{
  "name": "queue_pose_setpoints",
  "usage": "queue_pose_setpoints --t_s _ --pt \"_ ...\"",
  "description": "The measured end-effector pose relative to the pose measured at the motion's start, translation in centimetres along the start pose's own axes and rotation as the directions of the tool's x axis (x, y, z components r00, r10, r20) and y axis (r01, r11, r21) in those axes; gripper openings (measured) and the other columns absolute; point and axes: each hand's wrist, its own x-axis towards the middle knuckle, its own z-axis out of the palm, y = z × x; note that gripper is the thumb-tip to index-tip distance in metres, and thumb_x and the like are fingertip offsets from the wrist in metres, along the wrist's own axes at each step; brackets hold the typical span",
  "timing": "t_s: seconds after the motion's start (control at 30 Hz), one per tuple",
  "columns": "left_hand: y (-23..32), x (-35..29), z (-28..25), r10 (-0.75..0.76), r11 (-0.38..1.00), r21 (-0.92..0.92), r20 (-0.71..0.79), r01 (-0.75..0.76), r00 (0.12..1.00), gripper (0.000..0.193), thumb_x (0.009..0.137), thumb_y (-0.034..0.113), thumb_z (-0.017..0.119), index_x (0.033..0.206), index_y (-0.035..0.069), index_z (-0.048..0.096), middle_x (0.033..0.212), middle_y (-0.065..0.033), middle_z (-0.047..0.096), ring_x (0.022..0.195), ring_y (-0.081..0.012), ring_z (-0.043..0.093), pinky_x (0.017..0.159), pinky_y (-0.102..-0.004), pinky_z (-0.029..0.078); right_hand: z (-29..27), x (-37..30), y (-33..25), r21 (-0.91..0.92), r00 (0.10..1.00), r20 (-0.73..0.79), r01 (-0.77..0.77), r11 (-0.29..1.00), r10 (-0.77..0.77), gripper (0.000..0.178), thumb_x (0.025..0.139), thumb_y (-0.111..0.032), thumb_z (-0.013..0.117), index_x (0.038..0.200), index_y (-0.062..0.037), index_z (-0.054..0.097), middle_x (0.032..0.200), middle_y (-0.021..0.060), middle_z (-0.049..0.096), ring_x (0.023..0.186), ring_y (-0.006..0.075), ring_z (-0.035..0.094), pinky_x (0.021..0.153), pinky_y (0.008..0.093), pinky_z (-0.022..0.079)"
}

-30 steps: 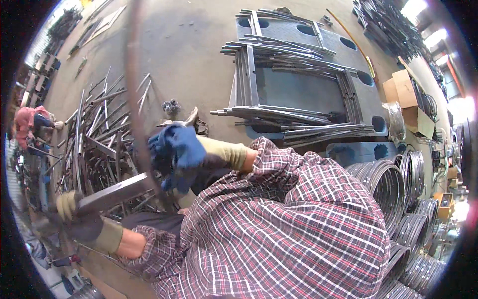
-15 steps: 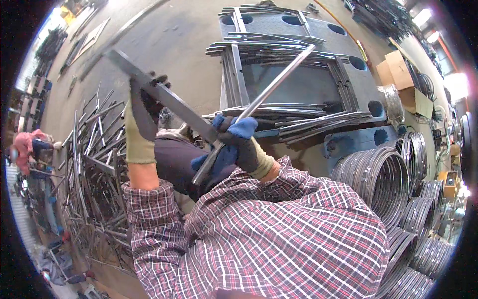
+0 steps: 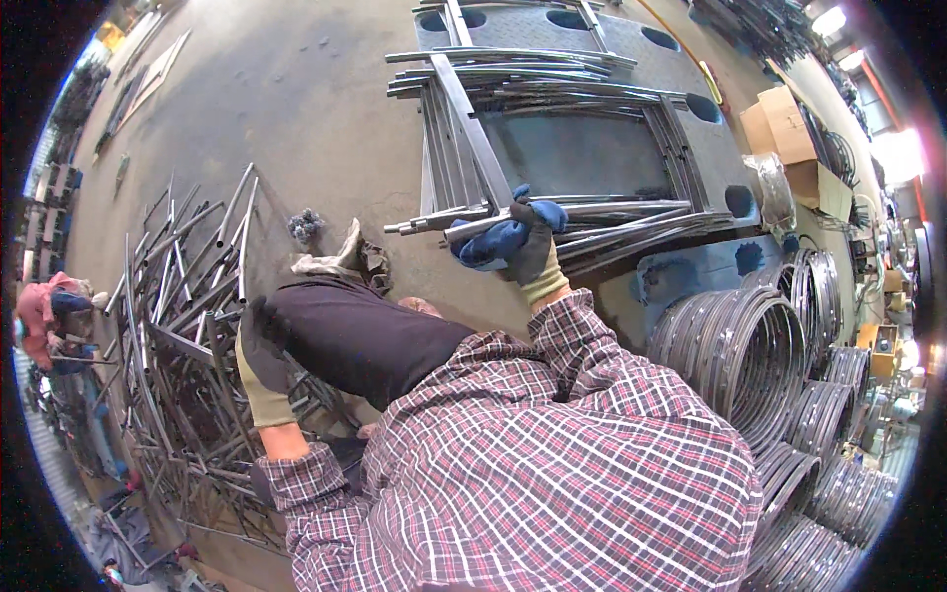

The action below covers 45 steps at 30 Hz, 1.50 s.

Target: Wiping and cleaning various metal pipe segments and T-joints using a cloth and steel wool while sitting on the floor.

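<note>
My right hand, in a dark glove with a tan cuff, is closed round a metal tube at the near edge of a stack of metal frames. A blue cloth is bunched between my fingers and the tube. From this hand a flat metal bar runs up and left over the stack's left side; the bar and tube seem to meet under my grip. My left hand, gloved the same way, is beside my knee, at the right edge of a heap of loose metal tubes. Its fingers are not clear.
The frames lie on a blue platform with round holes. Coils of metal hoops stand at the right. A cardboard box sits beyond them. Another person in pink is at the far left. A small scrap bundle lies on the floor.
My right hand has moved right and away, bringing the bar and tube from over my lap onto the stack. My left hand has let go of the bar and drawn back beside my knee.
</note>
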Motion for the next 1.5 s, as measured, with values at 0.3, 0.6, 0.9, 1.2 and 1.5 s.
queue_pose_setpoints --t_s 0.3,0.6,0.9,1.2,1.5 --pt "-1.2 -0.8 0.3 0.030 1.000 -0.004 -0.173 -0.031 0.984 0.040 0.103 0.030 0.044 0.129 0.001 0.055 0.115 -0.0084 0.062 0.103 -0.0178 0.060 0.092 -0.0320 0.049 2.4 1.3 -3.9 0.313 0.888 -0.137 -0.382 0.869 0.440 0.029 0.076 -0.026 0.072 0.096 -0.0123 0.056 0.090 0.0061 0.054 0.083 0.0226 0.054 0.080 0.0388 0.050" --pt "-1.9 -0.8 1.0 0.089 0.995 -0.049 -0.060 -0.092 0.994 0.035 0.103 0.025 0.045 0.125 0.000 0.057 0.113 -0.0087 0.064 0.096 -0.0149 0.063 0.084 -0.0288 0.053 -1.3 3.7 5.9 0.497 0.800 0.073 -0.547 0.673 0.596 0.045 0.074 -0.035 0.072 0.110 -0.0127 0.054 0.100 0.0063 0.059 0.093 0.0241 0.058 0.091 0.0397 0.049" --pt "-3.2 -1.8 0.4 0.022 0.985 -0.168 -0.162 -0.049 0.987 0.034 0.102 0.027 0.048 0.123 0.003 0.060 0.106 -0.0057 0.067 0.091 -0.0151 0.064 0.081 -0.0290 0.053 3.5 3.8 5.0 0.533 0.745 0.096 -0.598 0.598 0.660 0.021 0.080 -0.026 0.071 0.087 -0.0110 0.057 0.079 0.0035 0.060 0.073 0.0210 0.060 0.075 0.0355 0.054" --pt "-3.8 -1.7 -0.9 0.059 0.975 -0.203 -0.138 -0.086 0.989 0.035 0.102 0.026 0.047 0.125 0.002 0.058 0.112 -0.0082 0.066 0.097 -0.0178 0.064 0.084 -0.0306 0.054 3.5 4.7 3.4 0.387 0.728 0.136 -0.663 0.640 0.672 0.020 0.087 -0.031 0.066 0.090 -0.0125 0.059 0.086 0.0055 0.060 0.079 0.0232 0.058 0.079 0.0386 0.051" --pt "-4.8 -2.1 -1.5 0.243 0.970 0.022 -0.052 -0.242 0.969 0.038 0.105 0.022 0.040 0.128 -0.005 0.054 0.121 -0.0117 0.062 0.105 -0.0203 0.062 0.093 -0.0319 0.051 5.6 4.9 4.6 0.404 0.714 0.097 -0.665 0.629 0.693 0.028 0.091 -0.034 0.061 0.104 -0.0090 0.057 0.095 0.0095 0.061 0.089 0.0265 0.057 0.089 0.0402 0.045"
